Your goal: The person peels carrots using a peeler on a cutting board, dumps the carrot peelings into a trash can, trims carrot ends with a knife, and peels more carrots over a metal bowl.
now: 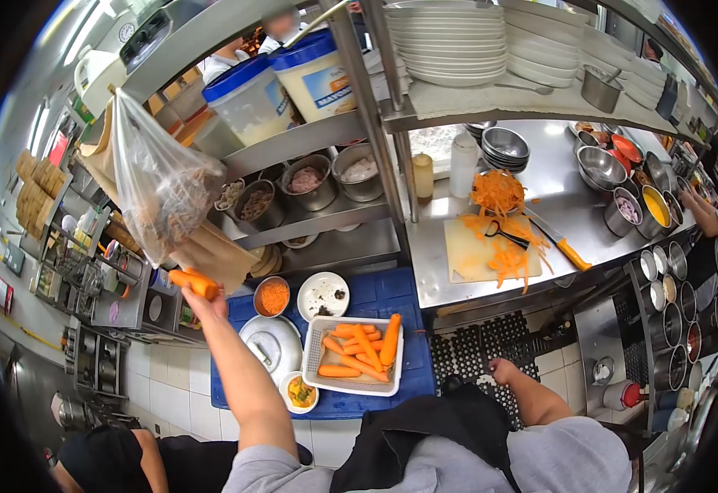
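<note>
My left hand is raised at the left, its fingers wrapped round a peeled carrot beside a hanging clear plastic bag. My right hand hangs low over the black floor mat, closed; what it grips, if anything, I cannot make out. On the blue surface, a white perforated basket holds several peeled carrots. Near it are a metal pot of grated carrot, a white plate with dark scraps, a metal lid and a bowl of yellow-green food.
A cutting board bears carrot peelings, a black peeler and an orange-handled knife. Shelves hold mayonnaise tubs, metal pots and stacked plates. Another person is at lower left; a co-worker's arm shows far right.
</note>
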Available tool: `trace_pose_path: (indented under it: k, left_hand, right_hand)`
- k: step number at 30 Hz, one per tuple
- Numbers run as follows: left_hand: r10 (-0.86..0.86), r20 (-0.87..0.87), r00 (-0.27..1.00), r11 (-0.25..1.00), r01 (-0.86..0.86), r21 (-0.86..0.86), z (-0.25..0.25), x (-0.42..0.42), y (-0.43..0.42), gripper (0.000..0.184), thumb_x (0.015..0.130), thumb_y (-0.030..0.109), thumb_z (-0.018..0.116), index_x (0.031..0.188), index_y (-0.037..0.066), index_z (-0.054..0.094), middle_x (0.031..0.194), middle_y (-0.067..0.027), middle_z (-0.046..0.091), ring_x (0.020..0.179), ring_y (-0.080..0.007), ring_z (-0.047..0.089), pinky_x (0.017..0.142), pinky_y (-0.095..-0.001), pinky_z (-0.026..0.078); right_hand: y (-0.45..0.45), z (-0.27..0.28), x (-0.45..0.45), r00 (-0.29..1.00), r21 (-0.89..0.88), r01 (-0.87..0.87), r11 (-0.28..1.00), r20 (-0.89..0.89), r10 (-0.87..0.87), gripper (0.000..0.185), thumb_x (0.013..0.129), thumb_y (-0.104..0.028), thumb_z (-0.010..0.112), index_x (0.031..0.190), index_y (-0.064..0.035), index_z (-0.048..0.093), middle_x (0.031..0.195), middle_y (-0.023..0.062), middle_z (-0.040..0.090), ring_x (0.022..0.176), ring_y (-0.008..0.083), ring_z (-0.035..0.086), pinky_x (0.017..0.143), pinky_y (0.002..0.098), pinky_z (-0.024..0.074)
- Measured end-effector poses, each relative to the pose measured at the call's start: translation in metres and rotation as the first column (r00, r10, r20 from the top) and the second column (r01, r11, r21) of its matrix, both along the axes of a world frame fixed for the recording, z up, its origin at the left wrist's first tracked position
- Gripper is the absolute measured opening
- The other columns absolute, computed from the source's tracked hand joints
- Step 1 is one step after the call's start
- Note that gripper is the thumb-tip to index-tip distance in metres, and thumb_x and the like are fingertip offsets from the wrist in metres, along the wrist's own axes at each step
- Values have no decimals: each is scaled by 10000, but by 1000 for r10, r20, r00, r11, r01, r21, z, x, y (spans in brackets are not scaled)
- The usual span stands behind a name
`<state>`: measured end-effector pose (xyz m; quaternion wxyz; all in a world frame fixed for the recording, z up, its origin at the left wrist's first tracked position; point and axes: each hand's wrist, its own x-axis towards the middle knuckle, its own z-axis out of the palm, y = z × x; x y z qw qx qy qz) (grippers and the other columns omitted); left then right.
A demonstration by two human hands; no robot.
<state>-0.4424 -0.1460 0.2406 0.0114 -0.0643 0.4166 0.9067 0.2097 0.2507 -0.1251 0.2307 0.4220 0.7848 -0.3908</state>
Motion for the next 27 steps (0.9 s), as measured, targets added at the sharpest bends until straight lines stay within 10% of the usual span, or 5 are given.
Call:
trace_pose_path:
  k: [11, 16, 22, 27]
  left_hand:
    - [-518, 61, 853, 855, 514, 72, -60, 167, 175, 595, 860, 542, 576, 1252, 95, 557, 1106, -143, 620, 1016, -332, 604, 895, -466, 488]
    - [-840, -22, 542, 542, 837, -74, -32, 241, 244, 708, 841, 493, 608, 1339, 0, 505, 1222, -183, 613, 1090, -344, 625, 940, -480, 494]
    - [-998, -42, -54, -50, 995, -84, -36, 331, 317, 714, 856, 418, 665, 1338, -81, 495, 1259, -219, 610, 1155, -317, 618, 998, -435, 502]
    - [-998, 65, -22, -31, 990, -134, -43, 377, 364, 813, 824, 443, 699, 1415, -48, 434, 1378, -191, 525, 1270, -311, 541, 1044, -486, 477]
  right_hand:
    - [80, 42, -51, 950, -182, -137, 974, -303, 77, 404, 827, -132, 641, 1222, -49, 668, 910, 137, 700, 650, 227, 646, 557, 372, 518]
    - [39, 209, -150, 693, -801, -84, 593, -474, -542, 673, 980, -349, 620, 1531, -104, 321, 1200, 81, 582, 1048, 195, 603, 829, 348, 527]
    - [45, 265, -182, 303, -808, -466, 361, -530, -792, 678, 966, -607, 504, 1452, -139, 434, 1374, 69, 544, 1168, 189, 561, 942, 373, 479]
    - [88, 270, -139, 159, -860, -278, 428, -481, -862, 502, 991, -485, 550, 1293, -84, 533, 1196, 73, 630, 1076, 213, 618, 959, 379, 487]
